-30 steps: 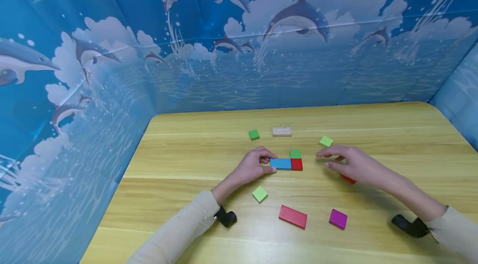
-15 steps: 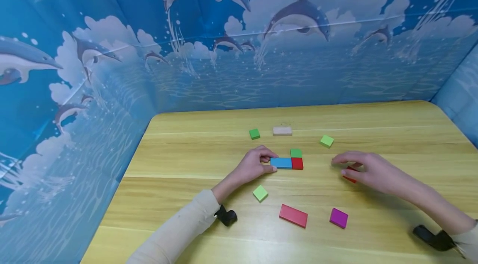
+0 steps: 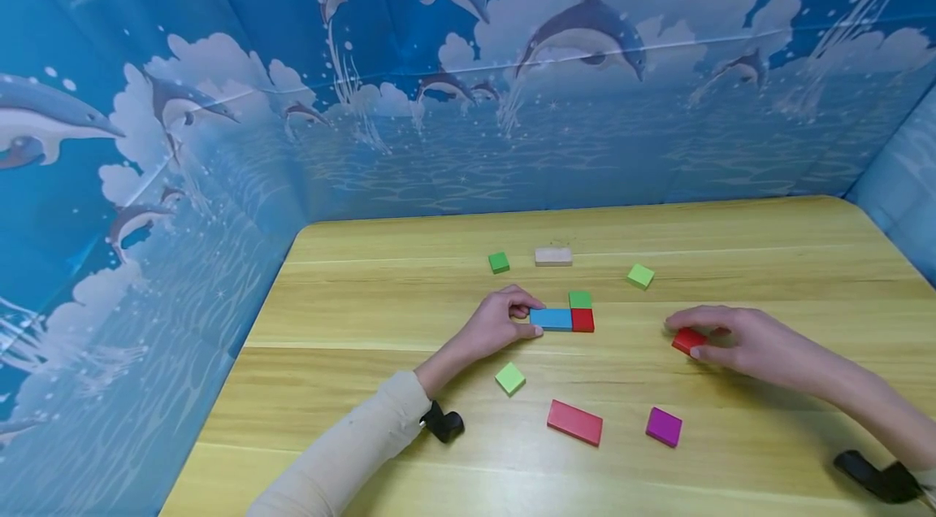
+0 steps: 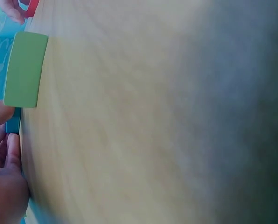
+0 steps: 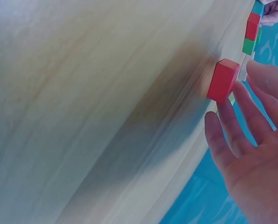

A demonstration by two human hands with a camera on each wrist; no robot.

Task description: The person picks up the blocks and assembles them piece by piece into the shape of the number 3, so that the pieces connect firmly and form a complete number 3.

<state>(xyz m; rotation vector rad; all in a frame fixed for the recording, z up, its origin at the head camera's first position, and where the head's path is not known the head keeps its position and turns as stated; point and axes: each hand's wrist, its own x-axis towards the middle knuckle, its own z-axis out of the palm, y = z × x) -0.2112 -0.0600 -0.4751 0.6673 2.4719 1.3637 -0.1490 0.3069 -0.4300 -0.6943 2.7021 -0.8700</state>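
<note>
In the head view, my left hand (image 3: 500, 320) pinches the left end of a flat blue rectangular block (image 3: 552, 319) between thumb and index finger. A small red square block (image 3: 582, 320) adjoins its right end, with a green square block (image 3: 580, 300) against the red one's far side. Farther right, my right hand (image 3: 753, 345) reaches around another red block (image 3: 687, 341), index finger on the far side and thumb by its near corner. The right wrist view shows this red block (image 5: 222, 81) close to the spread, fairly straight fingers (image 5: 230, 128).
A dark green block (image 3: 499, 262), a pale pinkish block (image 3: 552, 257) and a light green block (image 3: 640, 276) lie toward the back. Nearer lie another light green block (image 3: 510, 379), a pinkish-red rectangular block (image 3: 574, 423) and a purple block (image 3: 664, 427). A dolphin-print curtain (image 3: 468, 151) borders the wooden table (image 3: 329, 297).
My right hand has moved right and slightly nearer, from beside the joined blocks to around the separate red block. The left hand has stayed on the blue block.
</note>
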